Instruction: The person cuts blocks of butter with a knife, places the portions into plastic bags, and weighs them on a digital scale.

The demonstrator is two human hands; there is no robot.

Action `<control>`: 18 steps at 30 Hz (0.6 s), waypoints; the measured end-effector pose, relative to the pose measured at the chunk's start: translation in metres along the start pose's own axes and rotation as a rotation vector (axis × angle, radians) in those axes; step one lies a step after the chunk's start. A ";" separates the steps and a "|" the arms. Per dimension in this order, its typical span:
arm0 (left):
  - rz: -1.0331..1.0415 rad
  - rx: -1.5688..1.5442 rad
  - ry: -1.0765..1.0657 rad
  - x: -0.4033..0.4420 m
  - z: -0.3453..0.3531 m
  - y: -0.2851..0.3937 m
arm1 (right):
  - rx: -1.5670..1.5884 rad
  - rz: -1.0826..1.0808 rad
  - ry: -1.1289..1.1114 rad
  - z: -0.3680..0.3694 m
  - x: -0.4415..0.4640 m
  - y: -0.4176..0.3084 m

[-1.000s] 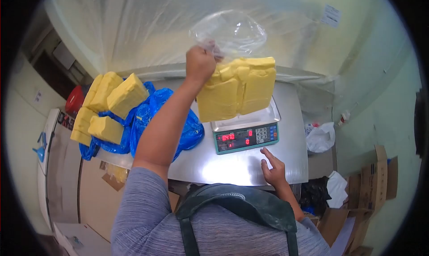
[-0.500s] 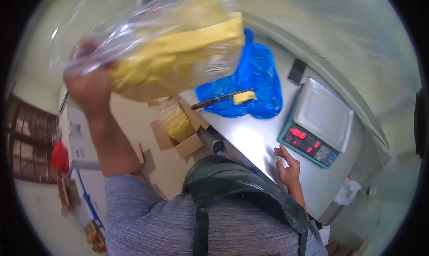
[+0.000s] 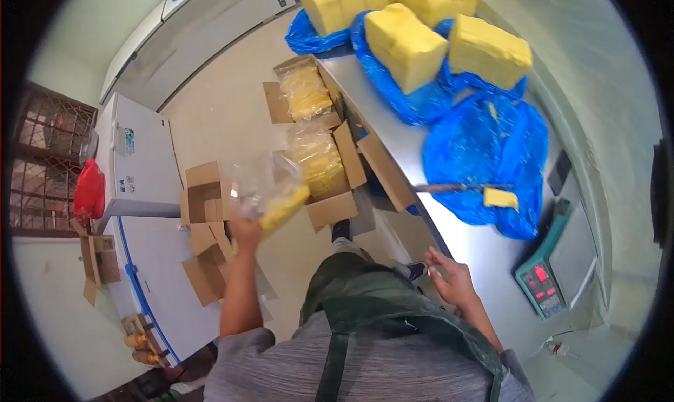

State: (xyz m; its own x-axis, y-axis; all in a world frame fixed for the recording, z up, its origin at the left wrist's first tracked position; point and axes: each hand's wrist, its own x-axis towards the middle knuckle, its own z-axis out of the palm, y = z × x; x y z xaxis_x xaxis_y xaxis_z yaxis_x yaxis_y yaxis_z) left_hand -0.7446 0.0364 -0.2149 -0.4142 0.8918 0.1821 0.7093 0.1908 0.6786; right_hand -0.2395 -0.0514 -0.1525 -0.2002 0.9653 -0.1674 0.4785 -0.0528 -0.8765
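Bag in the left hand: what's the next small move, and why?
I'd probably move the left hand and its bag rightward over the nearest filled box: the bag hangs just left of it in view, the box stands open, and similar yellow bags lie inside.

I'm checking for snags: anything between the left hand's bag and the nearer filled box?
Nothing visible stands between the bag in the left hand and the filled box; its near flap folds outward.

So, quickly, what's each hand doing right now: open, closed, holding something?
Left hand: closed, holding a bag.
Right hand: loosely open, holding nothing visible.
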 end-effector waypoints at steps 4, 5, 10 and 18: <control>-0.146 0.022 -0.279 0.006 0.101 -0.097 | 0.058 0.216 -0.056 0.060 0.039 -0.001; -0.168 -0.063 -0.281 0.008 0.132 -0.124 | 0.105 0.285 -0.055 0.072 0.046 0.003; -0.207 -0.164 -0.315 0.055 0.231 -0.179 | 0.121 0.530 -0.046 0.127 0.069 0.011; -0.554 0.383 -0.562 0.120 0.264 -0.287 | 0.040 0.689 0.034 0.144 0.071 -0.015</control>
State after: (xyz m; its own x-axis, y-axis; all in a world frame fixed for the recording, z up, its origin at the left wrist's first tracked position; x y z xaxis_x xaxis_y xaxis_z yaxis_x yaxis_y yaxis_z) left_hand -0.8472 0.1968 -0.5761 -0.4853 0.6807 -0.5488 0.6736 0.6913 0.2616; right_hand -0.3841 -0.0194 -0.2159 0.1658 0.7157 -0.6785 0.4547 -0.6660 -0.5914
